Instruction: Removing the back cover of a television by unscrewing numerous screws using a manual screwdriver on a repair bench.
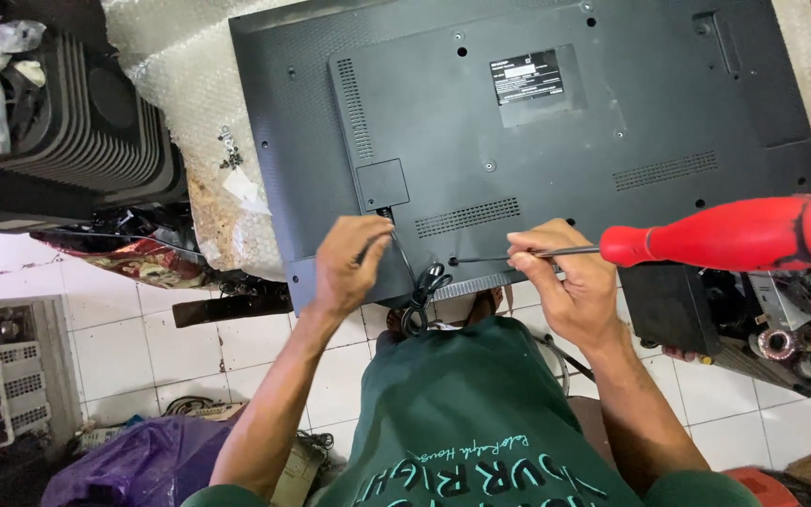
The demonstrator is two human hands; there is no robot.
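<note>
The big flat black plastic back cover of the television [556,122] lies face-down across the worktop, and it is fully seated on the set, with no gap showing along its edges. Right hand [565,282]: fingers [527,252] pinched narrow round the thin steel shaft of the long screwdriver with the fat red handle [734,235], the handle jutting out to the right, the tip reaching left to a screw hole in the cover's lower edge, between the two hands. Left hand [349,263]: fingers curled down on the cover just left of that tip, closing on the thin black power cable [420,286], which drops in a coil just beside them. A few small loose screws [229,148] sit on the bubble wrap [180,66] well up and left of the left fingers, so some fasteners look already out; several holes look dark and empty, though I can't be sure. By my reading, unscrewing is under way, and the cover has yet to be lifted.
</note>
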